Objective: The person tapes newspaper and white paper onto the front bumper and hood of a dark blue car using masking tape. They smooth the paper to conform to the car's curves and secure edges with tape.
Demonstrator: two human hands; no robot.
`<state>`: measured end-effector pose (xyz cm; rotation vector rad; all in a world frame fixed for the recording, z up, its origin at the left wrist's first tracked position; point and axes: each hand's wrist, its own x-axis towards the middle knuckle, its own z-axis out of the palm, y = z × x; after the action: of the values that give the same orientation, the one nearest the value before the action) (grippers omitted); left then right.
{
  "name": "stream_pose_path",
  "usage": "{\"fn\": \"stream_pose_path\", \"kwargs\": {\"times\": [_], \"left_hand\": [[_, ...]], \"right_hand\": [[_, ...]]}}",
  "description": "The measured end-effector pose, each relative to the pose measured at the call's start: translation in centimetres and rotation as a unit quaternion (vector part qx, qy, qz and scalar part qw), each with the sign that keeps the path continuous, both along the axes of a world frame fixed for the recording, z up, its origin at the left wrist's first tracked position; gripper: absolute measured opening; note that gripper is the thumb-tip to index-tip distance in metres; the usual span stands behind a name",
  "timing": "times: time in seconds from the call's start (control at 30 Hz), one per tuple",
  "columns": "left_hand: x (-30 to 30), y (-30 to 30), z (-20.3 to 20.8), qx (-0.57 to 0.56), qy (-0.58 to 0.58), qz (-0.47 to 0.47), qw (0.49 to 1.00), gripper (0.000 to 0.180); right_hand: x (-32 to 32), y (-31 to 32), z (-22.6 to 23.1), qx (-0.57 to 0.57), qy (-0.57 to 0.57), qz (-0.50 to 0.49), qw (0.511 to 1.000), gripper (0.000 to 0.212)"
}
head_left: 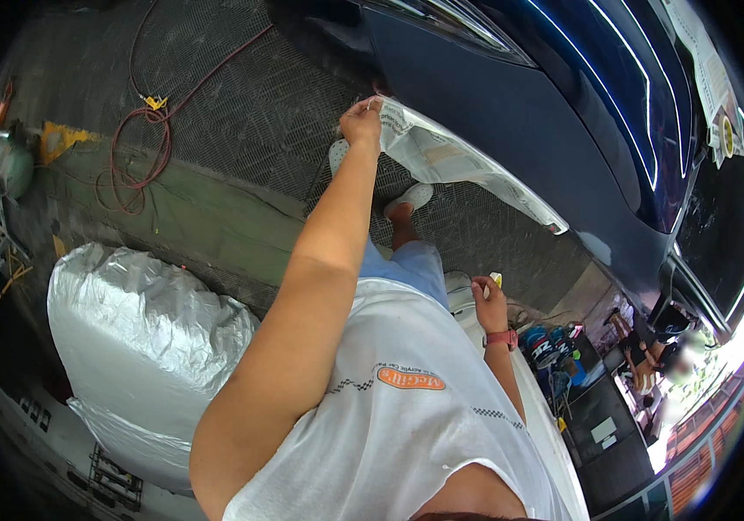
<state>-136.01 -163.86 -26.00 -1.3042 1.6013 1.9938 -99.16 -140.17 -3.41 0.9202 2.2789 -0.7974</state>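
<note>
My left hand [360,124] is stretched forward, its fingertips pinched on the end of a newspaper strip [441,154]. The strip hangs along the lower edge of a dark blue car's side panel [485,104], with a pale band along its top. Nearer my body, my right hand [490,306] is raised at my right side, a red watch on its wrist. Its fingers are closed on a small yellow-and-white thing [497,279], mostly hidden, whose kind I cannot make out.
More newspaper [704,61] covers part of the car at the far right, with a tape roll [726,137] on it. A red hose [168,143] lies coiled on the floor grating. Behind me on the left stands a silver-covered bulky object [146,347]. People [645,360] are at the right.
</note>
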Motion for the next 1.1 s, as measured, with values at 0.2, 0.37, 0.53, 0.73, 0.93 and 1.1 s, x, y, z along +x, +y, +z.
{"fn": "stream_pose_path", "kwargs": {"times": [0.2, 0.37, 0.53, 0.73, 0.93, 1.1], "left_hand": [[-0.2, 0.1, 0.5, 0.044, -0.006, 0.028, 0.999, 0.016], [-0.4, -0.7, 0.3, 0.107, -0.042, 0.051, 0.992, 0.022], [-1.1, -2.0, -0.8, 0.191, -0.057, 0.047, 0.979, 0.018], [-2.0, -4.1, -7.9, 0.297, -0.044, -0.066, 0.952, 0.017], [-1.5, -0.4, 3.6, -0.095, -0.042, -0.180, 0.978, 0.024], [8.0, 1.7, 17.5, 0.042, 0.185, -0.537, 0.822, 0.018]], "right_hand": [[0.9, -2.2, 0.1, -0.006, 0.013, -0.033, 0.999, 0.023], [1.3, -3.2, 0.5, -0.002, 0.015, -0.052, 0.999, 0.022], [2.6, -4.8, 0.5, 0.002, 0.023, -0.066, 0.998, 0.022], [2.3, -4.8, 0.6, 0.005, 0.022, -0.084, 0.996, 0.026], [-3.8, -4.9, 2.6, -0.194, 0.094, -0.291, 0.932, 0.063], [-8.7, -6.5, 5.7, -0.342, 0.283, -0.326, 0.834, 0.080]]}}
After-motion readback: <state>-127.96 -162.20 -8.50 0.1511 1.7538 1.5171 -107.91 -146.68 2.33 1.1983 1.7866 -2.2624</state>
